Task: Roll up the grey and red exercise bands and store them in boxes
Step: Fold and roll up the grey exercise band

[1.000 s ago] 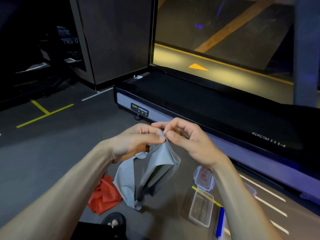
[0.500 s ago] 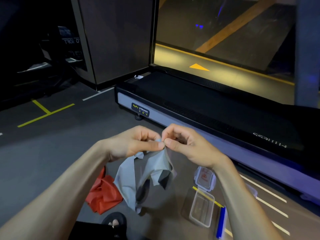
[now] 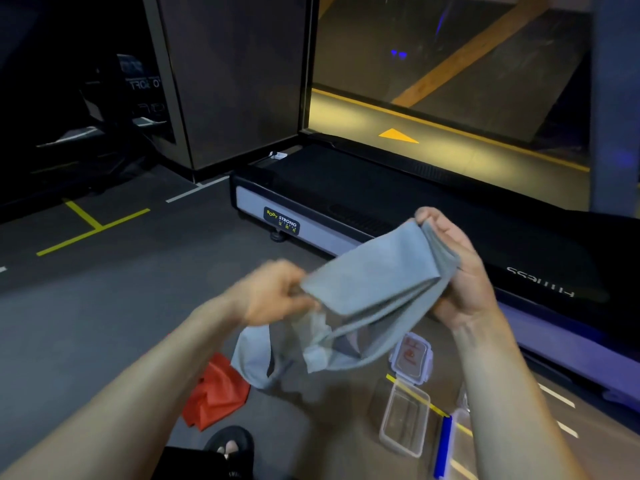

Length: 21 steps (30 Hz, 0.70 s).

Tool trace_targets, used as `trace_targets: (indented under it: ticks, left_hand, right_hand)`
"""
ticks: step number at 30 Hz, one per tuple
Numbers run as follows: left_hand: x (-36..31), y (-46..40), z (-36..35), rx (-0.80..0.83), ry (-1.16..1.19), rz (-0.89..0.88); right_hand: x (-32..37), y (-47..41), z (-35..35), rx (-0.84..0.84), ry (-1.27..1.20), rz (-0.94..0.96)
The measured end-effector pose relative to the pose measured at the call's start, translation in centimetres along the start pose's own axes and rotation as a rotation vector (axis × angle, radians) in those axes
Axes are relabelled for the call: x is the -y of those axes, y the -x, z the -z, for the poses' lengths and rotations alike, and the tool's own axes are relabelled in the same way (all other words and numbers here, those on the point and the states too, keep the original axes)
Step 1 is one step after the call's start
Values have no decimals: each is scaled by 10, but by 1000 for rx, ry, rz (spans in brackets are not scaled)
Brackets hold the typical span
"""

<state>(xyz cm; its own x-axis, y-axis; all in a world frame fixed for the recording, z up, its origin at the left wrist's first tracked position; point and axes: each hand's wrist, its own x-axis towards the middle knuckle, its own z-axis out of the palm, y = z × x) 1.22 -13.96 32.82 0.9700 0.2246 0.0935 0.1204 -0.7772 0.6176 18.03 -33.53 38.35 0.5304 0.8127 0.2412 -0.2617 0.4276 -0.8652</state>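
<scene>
Two hands are seen, both engaged on one grey exercise band (image 3: 374,289), which is held in the air above the floor (image 3: 104,306). The right hand (image 3: 460,271) is observed with thumb and fingers curled round the folded upper end of the band, gripping it. The left hand (image 3: 273,292) is blurred; its fingers are seen closed in a pinch on the lower left edge of the same band. The remainder of the grey band is noted hanging slack below both hands in loose folds. One red exercise band (image 3: 216,398) is found crumpled on the floor, below the left forearm and apart from the grey one. One clear plastic box (image 3: 403,420) is recorded lying open on the floor, and one lid (image 3: 412,358) lies just beyond it. One treadmill deck (image 3: 381,202) is noted behind the hands. One dark sandal (image 3: 230,443) is visible at the lower edge.
</scene>
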Motion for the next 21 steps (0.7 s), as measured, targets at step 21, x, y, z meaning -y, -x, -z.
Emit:
trace_targets:
  ticks: [21]
  left_hand:
    - [14, 4, -10, 87, 330, -1]
  right_hand:
    - [9, 5, 16, 32, -291, 47]
